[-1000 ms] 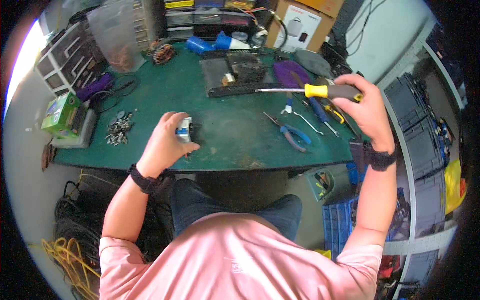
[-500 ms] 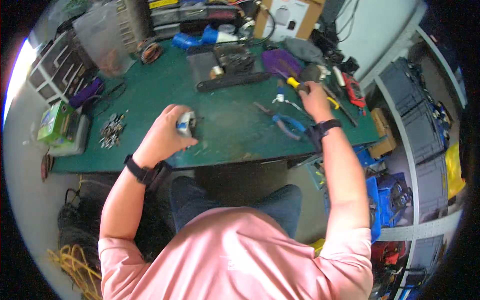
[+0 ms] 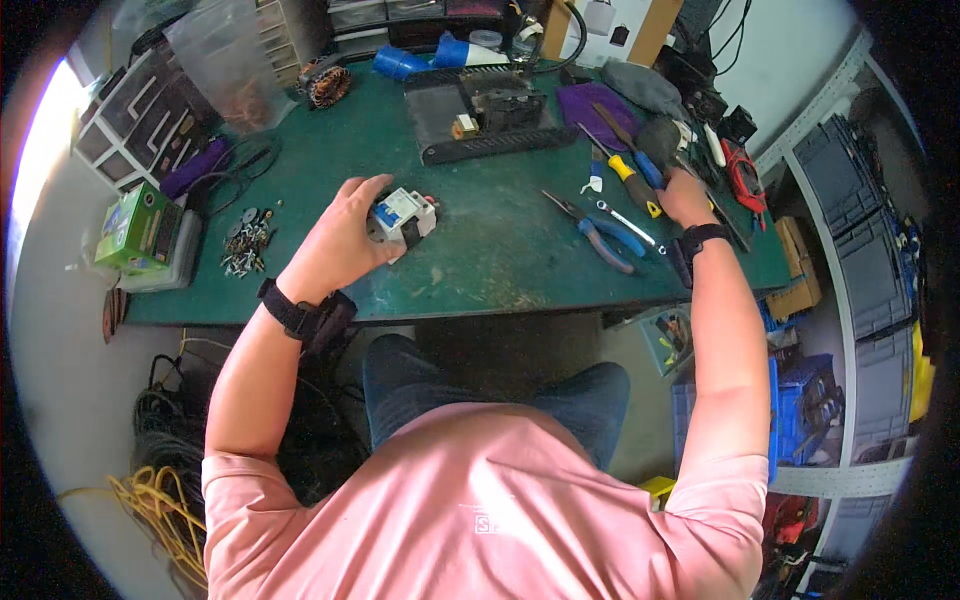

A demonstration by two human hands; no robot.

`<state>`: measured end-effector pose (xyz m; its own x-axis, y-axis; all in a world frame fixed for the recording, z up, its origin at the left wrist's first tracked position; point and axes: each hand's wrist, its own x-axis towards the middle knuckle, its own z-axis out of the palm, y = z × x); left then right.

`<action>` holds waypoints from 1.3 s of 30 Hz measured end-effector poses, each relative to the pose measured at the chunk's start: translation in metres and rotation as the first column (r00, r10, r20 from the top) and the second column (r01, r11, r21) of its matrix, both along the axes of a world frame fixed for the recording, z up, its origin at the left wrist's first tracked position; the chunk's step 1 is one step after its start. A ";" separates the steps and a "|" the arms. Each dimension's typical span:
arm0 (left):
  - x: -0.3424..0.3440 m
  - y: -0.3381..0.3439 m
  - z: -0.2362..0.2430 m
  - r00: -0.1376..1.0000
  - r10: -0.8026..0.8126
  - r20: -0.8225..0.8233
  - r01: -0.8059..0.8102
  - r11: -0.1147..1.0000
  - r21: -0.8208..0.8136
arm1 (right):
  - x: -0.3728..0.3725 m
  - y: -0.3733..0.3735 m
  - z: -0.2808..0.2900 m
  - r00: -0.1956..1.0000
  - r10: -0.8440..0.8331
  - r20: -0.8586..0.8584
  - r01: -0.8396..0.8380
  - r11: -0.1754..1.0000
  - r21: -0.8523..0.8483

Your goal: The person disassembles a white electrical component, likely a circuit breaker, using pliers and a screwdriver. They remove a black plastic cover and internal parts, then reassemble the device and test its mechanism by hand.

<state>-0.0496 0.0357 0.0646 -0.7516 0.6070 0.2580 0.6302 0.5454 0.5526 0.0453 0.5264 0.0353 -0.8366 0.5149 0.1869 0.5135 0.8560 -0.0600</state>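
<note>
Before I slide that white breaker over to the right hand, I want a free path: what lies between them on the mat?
In the head view, blue-handled pliers and a small wrench lie between the breaker and the right hand.

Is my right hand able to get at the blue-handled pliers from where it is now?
Probably yes. The right hand rests on the green table just right of the blue-handled pliers, and only a small wrench lies between them, nothing tall.

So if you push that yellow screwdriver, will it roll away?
Probably a little: the screwdriver has a rounded handle and lies flat on the table. It likely wouldn't go far, since the pliers and right hand are close by. It looks stiff, not bendy.
</note>
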 end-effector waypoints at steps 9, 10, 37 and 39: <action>-0.012 0.002 -0.003 0.983 -0.083 0.163 0.076 0.996 0.051 | 0.026 0.001 0.079 0.976 0.112 -0.189 -0.113 0.994 0.005; -0.012 0.004 -0.002 0.981 -0.073 0.178 0.064 0.996 0.055 | 0.039 -0.004 0.097 0.968 0.152 -0.198 -0.142 0.988 0.066; -0.013 -0.013 -0.011 0.998 -0.035 0.046 0.032 0.997 0.068 | 0.020 -0.277 0.234 0.628 0.715 -0.308 -0.778 0.590 -0.216; -0.012 -0.013 -0.010 0.998 -0.035 0.052 0.031 0.997 0.072 | 0.016 -0.279 0.231 0.593 0.747 -0.301 -0.803 0.573 -0.162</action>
<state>-0.0621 0.0227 0.0544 -0.7451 0.6137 0.2613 0.6160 0.4829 0.6224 0.0612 0.2475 0.2664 -0.9003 -0.2664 0.3443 -0.3863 0.8535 -0.3498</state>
